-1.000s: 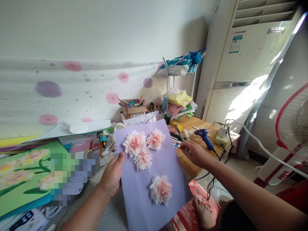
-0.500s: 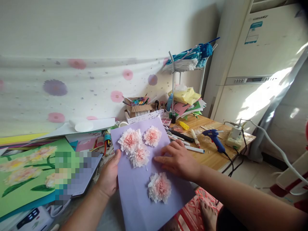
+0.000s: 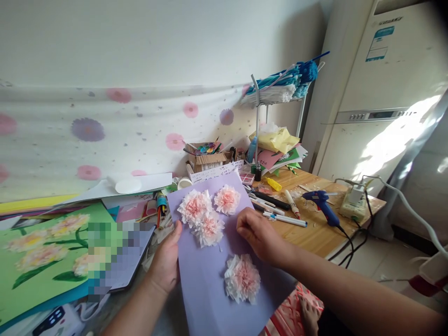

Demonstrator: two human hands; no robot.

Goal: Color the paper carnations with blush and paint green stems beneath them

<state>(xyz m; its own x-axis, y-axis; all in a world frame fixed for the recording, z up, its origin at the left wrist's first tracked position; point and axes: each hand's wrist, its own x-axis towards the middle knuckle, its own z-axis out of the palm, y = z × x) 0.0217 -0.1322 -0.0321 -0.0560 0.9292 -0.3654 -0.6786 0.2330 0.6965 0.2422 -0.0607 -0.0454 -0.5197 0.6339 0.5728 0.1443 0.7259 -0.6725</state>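
Observation:
A sheet of purple paper (image 3: 201, 303) is tilted up in front of me. Three pink-and-white tissue paper flowers (image 3: 209, 227) cluster near its top, and a single tissue paper flower (image 3: 242, 279) sits lower down on the right. My left hand (image 3: 167, 259) grips the sheet's left edge, thumb on the front and the other fingers hidden behind. Over the sheet's right side, my right hand (image 3: 264, 235) is closed with its fingers curled in, beside the upper flowers; I see nothing in it.
On the wooden table (image 3: 315, 238) at right are a blue glue gun (image 3: 322, 205), several markers (image 3: 285, 218) and a power strip (image 3: 353, 205). A green flower picture (image 3: 38, 289) lies at left. Behind stand a cardboard box (image 3: 206, 161) and a rack (image 3: 257, 116) of pipe cleaners.
My right hand's fingers, stretched over the paper before, have curled in. The view has shifted slightly, and my left hand keeps its hold on the sheet.

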